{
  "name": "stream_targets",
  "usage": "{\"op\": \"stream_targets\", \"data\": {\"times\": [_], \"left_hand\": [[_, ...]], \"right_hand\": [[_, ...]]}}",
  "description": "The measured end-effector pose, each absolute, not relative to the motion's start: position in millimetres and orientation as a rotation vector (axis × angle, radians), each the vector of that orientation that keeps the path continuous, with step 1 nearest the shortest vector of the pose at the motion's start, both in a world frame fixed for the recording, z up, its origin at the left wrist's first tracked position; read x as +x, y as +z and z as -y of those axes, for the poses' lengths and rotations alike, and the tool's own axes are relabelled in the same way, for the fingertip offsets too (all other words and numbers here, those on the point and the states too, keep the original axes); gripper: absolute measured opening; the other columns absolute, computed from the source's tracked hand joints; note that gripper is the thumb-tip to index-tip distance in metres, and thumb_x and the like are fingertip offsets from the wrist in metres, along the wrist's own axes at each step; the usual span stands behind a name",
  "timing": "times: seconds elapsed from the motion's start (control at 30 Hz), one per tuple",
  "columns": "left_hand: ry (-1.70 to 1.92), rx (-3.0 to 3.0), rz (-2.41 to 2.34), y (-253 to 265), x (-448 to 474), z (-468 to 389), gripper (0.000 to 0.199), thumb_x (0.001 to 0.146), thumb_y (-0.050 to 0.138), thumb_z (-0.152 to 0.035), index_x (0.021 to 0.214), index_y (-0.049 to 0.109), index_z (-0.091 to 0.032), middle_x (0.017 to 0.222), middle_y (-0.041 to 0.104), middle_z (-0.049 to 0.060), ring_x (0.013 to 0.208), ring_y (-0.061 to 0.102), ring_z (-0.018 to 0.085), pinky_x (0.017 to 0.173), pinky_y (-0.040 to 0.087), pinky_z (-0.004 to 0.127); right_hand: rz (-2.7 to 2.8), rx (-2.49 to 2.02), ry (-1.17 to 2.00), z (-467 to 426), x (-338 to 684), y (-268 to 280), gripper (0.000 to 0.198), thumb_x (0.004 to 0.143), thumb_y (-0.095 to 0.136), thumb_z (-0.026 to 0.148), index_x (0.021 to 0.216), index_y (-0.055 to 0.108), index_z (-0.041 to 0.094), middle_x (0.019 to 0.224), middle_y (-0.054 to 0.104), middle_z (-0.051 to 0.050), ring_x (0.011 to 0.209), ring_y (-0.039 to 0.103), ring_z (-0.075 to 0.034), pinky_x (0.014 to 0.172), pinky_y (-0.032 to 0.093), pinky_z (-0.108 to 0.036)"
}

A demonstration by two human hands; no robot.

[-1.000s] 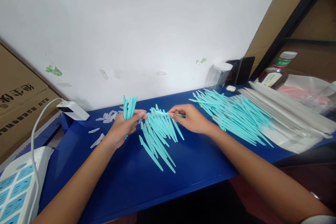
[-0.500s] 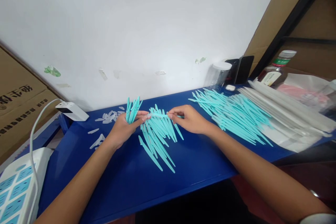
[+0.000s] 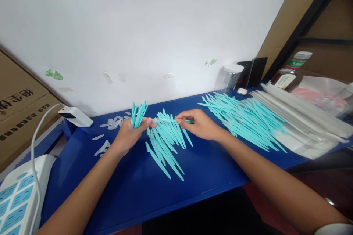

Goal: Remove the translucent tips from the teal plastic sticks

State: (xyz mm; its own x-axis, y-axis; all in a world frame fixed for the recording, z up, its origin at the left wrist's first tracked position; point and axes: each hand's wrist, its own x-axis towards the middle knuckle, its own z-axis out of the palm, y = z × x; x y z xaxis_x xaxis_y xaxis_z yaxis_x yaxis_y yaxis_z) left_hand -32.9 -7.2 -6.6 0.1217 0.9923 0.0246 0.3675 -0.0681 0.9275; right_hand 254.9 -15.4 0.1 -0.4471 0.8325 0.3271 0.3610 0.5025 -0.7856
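Observation:
My left hand (image 3: 132, 132) is closed around an upright bundle of turquoise eyebrow razors (image 3: 139, 114). Its thumb and fingertips pinch the clear end of one more razor (image 3: 169, 120), which lies level between both hands. My right hand (image 3: 197, 124) grips that razor's turquoise handle between thumb and fingers. Whether the clear end is a separate cover, I cannot tell. Beneath the hands, a loose pile of similar razors (image 3: 165, 150) spreads over the blue table (image 3: 204, 176). Small clear plastic pieces (image 3: 113, 123) lie just beyond and left of my left hand.
A larger razor pile (image 3: 245, 121) lies at the right, beside stacked pale plastic sleeves (image 3: 300, 117). Behind stand a lidded clear jar (image 3: 230, 79), dark phone-like slabs (image 3: 256, 72) and a bottle (image 3: 288, 75). At left are a power strip (image 3: 19, 194), a white device (image 3: 75, 116) and a carton (image 3: 22, 106).
My left hand has shifted slightly left, so more of the clear end shows beyond its fingertips. My right hand stays nearly in place, still gripping the handle. The piles look the same.

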Motion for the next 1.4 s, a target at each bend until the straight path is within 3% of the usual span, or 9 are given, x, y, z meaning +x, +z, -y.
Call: {"op": "stream_targets", "data": {"times": [0.27,0.47,0.67,0.8,0.93,1.03,1.13,1.27,1.4], "left_hand": [[0.958,1.654,-1.374,-2.9,-27.4,11.5,0.042,0.083,0.075,-0.058,0.09,0.084,-0.018,0.052,0.064,0.001,0.045,0.051,0.015,0.049,0.041,0.028],[0.921,1.791,-1.338,-3.0,-20.2,16.4,0.037,0.085,0.074,-0.055,0.08,0.083,-0.019,0.072,0.077,0.005,0.071,0.07,0.023,0.065,0.053,0.031],[0.93,1.812,-1.361,-7.9,-21.2,13.9,0.04,0.087,0.074,-0.057,0.078,0.082,-0.019,0.084,0.08,0.006,0.087,0.074,0.027,0.082,0.055,0.034],[1.031,1.759,-1.496,-7.3,-28.7,7.3,0.043,0.086,0.073,-0.061,0.086,0.082,-0.019,0.089,0.081,0.006,0.091,0.074,0.027,0.082,0.054,0.034],[1.084,1.705,-1.635,-0.9,-36.7,2.5,0.042,0.083,0.075,-0.06,0.085,0.081,-0.019,0.091,0.081,0.007,0.094,0.072,0.028,0.082,0.052,0.033],[1.039,1.753,-1.741,2.8,-43.4,-0.3,0.043,0.082,0.074,-0.062,0.082,0.079,-0.019,0.073,0.073,0.004,0.073,0.068,0.023,0.066,0.047,0.031],[0.892,1.902,-1.921,5.3,-53.3,-3.5,0.044,0.083,0.07,-0.065,0.084,0.077,-0.022,0.055,0.058,-0.001,0.055,0.056,0.019,0.054,0.036,0.03],[0.679,2.104,-2.089,7.9,-66.0,-7.6,0.038,0.084,0.068,-0.062,0.088,0.077,-0.026,0.057,0.061,-0.001,0.058,0.06,0.022,0.056,0.036,0.03],[0.587,2.138,-2.08,3.7,-63.7,-8.8,0.043,0.083,0.067,-0.067,0.094,0.078,-0.026,0.061,0.066,0.0,0.062,0.064,0.024,0.057,0.037,0.031]], "right_hand": [[2.012,-0.962,0.88,14.9,252.9,-1.1,0.026,0.099,0.062,0.032,0.091,0.081,0.017,0.083,0.076,-0.004,0.076,0.066,-0.019,0.072,0.049,-0.029],[2.042,-0.912,0.928,18.2,244.4,-4.3,0.026,0.1,0.061,0.033,0.097,0.082,0.017,0.08,0.074,-0.003,0.072,0.063,-0.016,0.066,0.044,-0.026],[2.057,-0.948,0.859,18.1,243.2,-4.1,0.026,0.101,0.06,0.032,0.098,0.081,0.019,0.08,0.076,-0.002,0.07,0.065,-0.015,0.065,0.043,-0.026],[2.046,-1.359,0.443,7.1,272.1,4.8,0.022,0.1,0.059,0.03,0.101,0.08,0.021,0.085,0.079,-0.004,0.073,0.069,-0.019,0.069,0.046,-0.029],[1.922,-1.965,-0.078,-9.7,314.0,5.9,0.022,0.094,0.06,0.022,0.087,0.08,0.017,0.089,0.079,-0.014,0.088,0.07,-0.03,0.073,0.046,-0.036],[1.887,-2.13,-0.24,-15.2,328.2,4.6,0.023,0.095,0.06,0.022,0.09,0.08,0.013,0.095,0.077,-0.02,0.103,0.067,-0.037,0.08,0.046,-0.04],[1.923,-1.981,-0.072,-10.6,315.8,4.7,0.023,0.096,0.064,0.033,0.099,0.078,0.015,0.102,0.076,-0.017,0.101,0.067,-0.032,0.081,0.047,-0.038],[2.115,-1.718,0.532,4.8,277.8,-0.8,0.034,0.09,0.072,0.053,0.095,0.074,0.019,0.098,0.076,-0.009,0.082,0.068,-0.022,0.067,0.046,-0.031],[2.218,-1.7,0.604,14.0,256.1,-10.5,0.027,0.089,0.073,0.045,0.096,0.069,0.019,0.107,0.072,-0.01,0.086,0.067,-0.021,0.064,0.043,-0.03]]}}
